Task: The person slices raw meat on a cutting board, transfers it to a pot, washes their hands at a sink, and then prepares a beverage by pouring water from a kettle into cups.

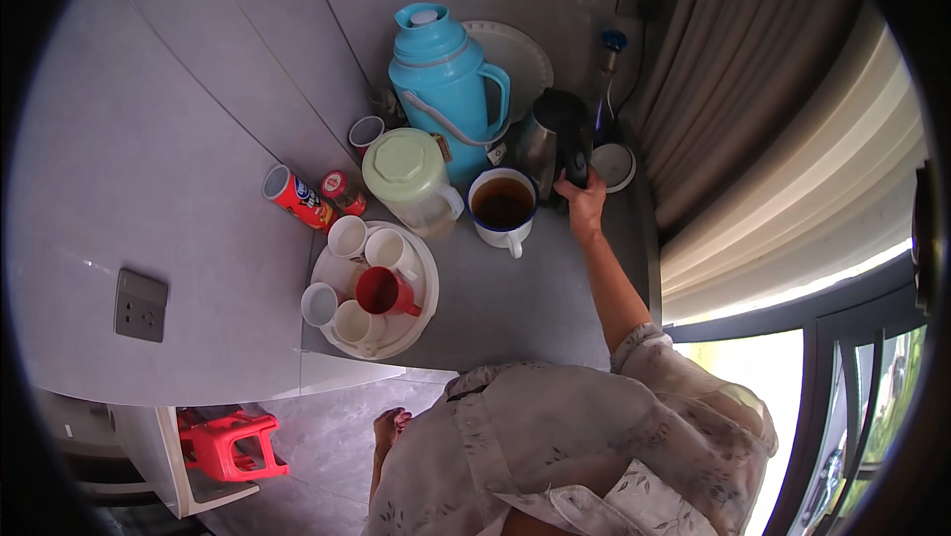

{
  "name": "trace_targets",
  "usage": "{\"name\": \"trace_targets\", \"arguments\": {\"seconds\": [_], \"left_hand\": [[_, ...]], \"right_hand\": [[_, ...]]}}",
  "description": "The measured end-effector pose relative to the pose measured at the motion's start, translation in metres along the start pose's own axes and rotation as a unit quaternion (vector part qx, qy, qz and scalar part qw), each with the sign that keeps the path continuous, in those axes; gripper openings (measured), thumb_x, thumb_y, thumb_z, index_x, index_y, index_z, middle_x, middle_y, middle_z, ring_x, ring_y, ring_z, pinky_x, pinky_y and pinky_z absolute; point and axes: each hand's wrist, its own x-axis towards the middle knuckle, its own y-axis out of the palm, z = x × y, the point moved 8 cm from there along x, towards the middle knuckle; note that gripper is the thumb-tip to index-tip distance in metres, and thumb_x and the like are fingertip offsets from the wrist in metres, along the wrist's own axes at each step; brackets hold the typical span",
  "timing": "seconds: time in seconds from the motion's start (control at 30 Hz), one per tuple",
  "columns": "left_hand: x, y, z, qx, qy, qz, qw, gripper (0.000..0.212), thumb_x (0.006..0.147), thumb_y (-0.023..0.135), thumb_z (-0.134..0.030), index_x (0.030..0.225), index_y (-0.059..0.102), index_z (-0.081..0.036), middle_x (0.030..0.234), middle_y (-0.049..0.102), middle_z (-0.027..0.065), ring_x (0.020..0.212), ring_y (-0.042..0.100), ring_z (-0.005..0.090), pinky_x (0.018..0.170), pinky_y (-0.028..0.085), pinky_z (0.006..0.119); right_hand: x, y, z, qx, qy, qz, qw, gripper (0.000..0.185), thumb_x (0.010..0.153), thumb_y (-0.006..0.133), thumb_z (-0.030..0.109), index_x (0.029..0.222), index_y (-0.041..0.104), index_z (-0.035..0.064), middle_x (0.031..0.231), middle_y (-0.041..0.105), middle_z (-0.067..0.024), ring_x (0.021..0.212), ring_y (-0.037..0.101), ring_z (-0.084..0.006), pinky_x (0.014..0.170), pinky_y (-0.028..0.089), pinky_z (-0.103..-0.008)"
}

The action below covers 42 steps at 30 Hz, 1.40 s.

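Observation:
My right hand [585, 196] grips the black handle of a metal electric kettle [541, 136] at the back right of the grey counter [483, 298]. Left of the kettle stands a white enamel mug [502, 235] with a blue rim and brown liquid inside. A blue thermos jug [438, 83] rises behind the mug, and a clear pitcher with a pale green lid [403, 164] is beside it. My left hand [391, 423] hangs low beside my body, away from the counter, its fingers curled; whether it holds anything cannot be made out.
A round white tray [427, 276] bears several white cups and a red mug [384, 291]. Near it are a red snack canister [301, 201] and a small red-lidded jar [345, 193]. A round white base or dish [614, 167] lies right of the kettle, beside a bottle [607, 86]. Curtains [773, 135] border the right side.

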Motion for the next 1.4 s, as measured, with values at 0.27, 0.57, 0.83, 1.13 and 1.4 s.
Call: {"name": "trace_targets", "arguments": {"seconds": [0.27, 0.57, 0.83, 1.13, 1.4], "left_hand": [[-0.05, -0.006, -0.136, -0.148, 0.033, -0.152, 0.977, 0.015, 0.081, 0.055, -0.014, 0.073, 0.058, -0.002, 0.057, 0.057, 0.0083, 0.043, 0.053, 0.0156, 0.038, 0.041, 0.025], [-0.085, 0.064, -0.324, -0.099, 0.26, -0.096, 0.956, 0.014, 0.08, 0.056, -0.01, 0.071, 0.059, 0.0, 0.056, 0.051, 0.0032, 0.047, 0.043, 0.0092, 0.044, 0.033, 0.022], [-0.079, 0.107, -0.32, -0.119, 0.242, -0.019, 0.963, 0.017, 0.085, 0.055, -0.012, 0.076, 0.061, 0.001, 0.057, 0.053, 0.0034, 0.049, 0.047, 0.0095, 0.045, 0.034, 0.022], [-0.08, 0.094, -0.319, -0.124, 0.222, -0.041, 0.966, 0.018, 0.084, 0.054, -0.012, 0.075, 0.061, 0.002, 0.058, 0.053, 0.004, 0.05, 0.048, 0.0105, 0.046, 0.035, 0.022], [-0.074, 0.091, -0.336, -0.115, 0.232, -0.034, 0.965, 0.018, 0.084, 0.054, -0.014, 0.074, 0.06, 0.001, 0.059, 0.054, 0.0047, 0.051, 0.048, 0.0107, 0.047, 0.037, 0.022]], "right_hand": [[0.005, -0.017, -0.008, 0.036, 0.011, -0.017, 0.999, 0.023, 0.061, 0.069, 0.006, 0.081, 0.061, -0.0009, 0.068, 0.057, -0.0016, 0.062, 0.05, -0.0101, 0.059, 0.043, -0.0258], [-0.005, -0.016, 0.018, -0.032, 0.036, 0.034, 0.998, 0.022, 0.065, 0.073, 0.01, 0.08, 0.06, -0.0001, 0.07, 0.057, -0.0021, 0.063, 0.051, -0.0107, 0.06, 0.043, -0.0257], [-0.009, -0.012, 0.032, -0.04, 0.036, 0.048, 0.997, 0.032, 0.067, 0.075, 0.013, 0.092, 0.06, -0.0008, 0.078, 0.062, -0.004, 0.071, 0.056, -0.0117, 0.069, 0.045, -0.0247], [-0.006, -0.009, 0.014, -0.005, 0.058, 0.05, 0.997, 0.026, 0.067, 0.074, 0.012, 0.086, 0.06, 0.0016, 0.075, 0.057, 0.0, 0.068, 0.052, -0.0096, 0.064, 0.042, -0.0243], [-0.002, -0.008, 0.002, 0.003, 0.058, 0.061, 0.996, 0.023, 0.068, 0.073, 0.011, 0.085, 0.06, 0.0025, 0.075, 0.057, 0.0007, 0.068, 0.053, -0.0094, 0.065, 0.042, -0.0238]]}}
